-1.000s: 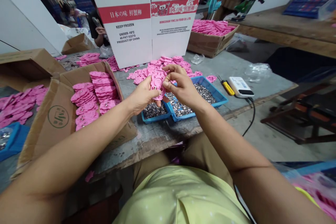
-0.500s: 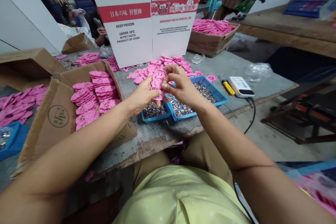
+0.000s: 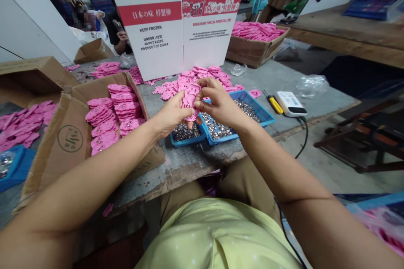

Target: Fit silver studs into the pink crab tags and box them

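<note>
In my left hand is a pink plastic piece with round shapes moulded in it, gripped between thumb and fingers and tilted upward. My right hand is at its right side, fingers curled in a pinch against the edge; whatever the fingertips hold is hidden. Below both hands stand two blue trays, a smaller left tray and a larger right tray, with many small shiny metal parts. Behind them lies a loose heap of similar pink pieces.
To the left stands an open cardboard box with stacked pink pieces. A tall white carton rises behind the heap. On the right lie a yellow-handled screwdriver and a white device with a cable. Another person's hand shows behind the carton.
Both hands stay almost in place around the pink plastic piece, which has turned very slightly. The view has shifted a little.
</note>
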### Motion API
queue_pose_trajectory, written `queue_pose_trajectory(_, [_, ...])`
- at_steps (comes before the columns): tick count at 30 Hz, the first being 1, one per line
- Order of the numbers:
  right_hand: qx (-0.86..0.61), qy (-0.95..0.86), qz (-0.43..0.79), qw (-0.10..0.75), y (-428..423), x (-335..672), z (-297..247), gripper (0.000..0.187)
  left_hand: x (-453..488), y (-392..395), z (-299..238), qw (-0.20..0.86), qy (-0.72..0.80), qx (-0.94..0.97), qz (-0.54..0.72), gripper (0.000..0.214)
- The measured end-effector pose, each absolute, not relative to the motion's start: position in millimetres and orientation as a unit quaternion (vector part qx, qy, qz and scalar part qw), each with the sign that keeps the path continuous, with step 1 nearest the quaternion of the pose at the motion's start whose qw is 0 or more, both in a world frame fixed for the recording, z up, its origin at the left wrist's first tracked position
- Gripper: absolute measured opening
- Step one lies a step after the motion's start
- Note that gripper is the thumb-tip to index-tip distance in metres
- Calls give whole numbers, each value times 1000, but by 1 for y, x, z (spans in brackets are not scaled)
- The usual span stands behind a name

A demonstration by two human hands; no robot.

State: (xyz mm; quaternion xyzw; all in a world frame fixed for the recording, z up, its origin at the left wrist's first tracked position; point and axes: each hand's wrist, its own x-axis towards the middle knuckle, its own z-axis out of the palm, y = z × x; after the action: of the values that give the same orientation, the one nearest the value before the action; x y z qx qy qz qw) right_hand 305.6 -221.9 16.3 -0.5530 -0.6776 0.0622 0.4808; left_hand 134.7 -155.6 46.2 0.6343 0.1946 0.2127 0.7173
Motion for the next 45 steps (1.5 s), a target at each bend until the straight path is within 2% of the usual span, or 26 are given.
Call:
queue_pose_trajectory(6, [-545, -637, 105, 534, -223, 301, 13, 18, 134, -155, 45, 717, 185, 641, 204, 50])
queue_pose_trajectory(14, [-474, -527, 260, 656, -224, 295, 2, 31, 132, -152, 49, 746, 175, 619, 173, 43])
queue_pose_trajectory(19, [-464, -479, 234, 707, -227, 306, -3, 32, 132, -153, 50, 747, 188, 611, 181, 39])
queue_pose_trajectory(23, [-553, -421, 146, 705, -227, 351, -16, 23, 132, -153, 50, 738, 193, 618, 190, 37])
queue_pose_trajectory(25, [-658, -368, 94, 650, -229, 380, -25, 15, 132, -153, 50, 735, 189, 622, 190, 42])
queue_pose_trajectory(26, [-723, -346, 73, 594, -231, 393, -30, 11, 132, -153, 50, 734, 188, 624, 192, 44])
queue_pose_trajectory(28, [-837, -350, 56, 417, -237, 413, -39, 9, 133, -153, 50, 728, 191, 628, 197, 47])
queue_pose_trajectory(31, [-897, -411, 63, 153, -247, 423, -53, 18, 132, -154, 49, 716, 195, 639, 204, 48])
queue_pose_trajectory(33, [-897, -431, 61, 77, -250, 421, -60, 24, 132, -154, 49, 705, 198, 648, 208, 46])
queue_pose_trajectory(35, [-897, -435, 52, 64, -251, 417, -65, 29, 132, -154, 49, 698, 202, 653, 216, 44])
queue_pose_trajectory(39, [-901, -408, 64, 130, -253, 420, -69, 21, 135, -153, 49, 688, 219, 649, 239, 39])
queue_pose_trajectory(43, [-882, -335, 97, 318, -259, 429, -73, 5, 136, -150, 48, 702, 228, 630, 243, 37])
queue_pose_trajectory(45, [-853, -302, 105, 413, -262, 431, -75, 6, 135, -149, 48, 711, 228, 625, 229, 36])
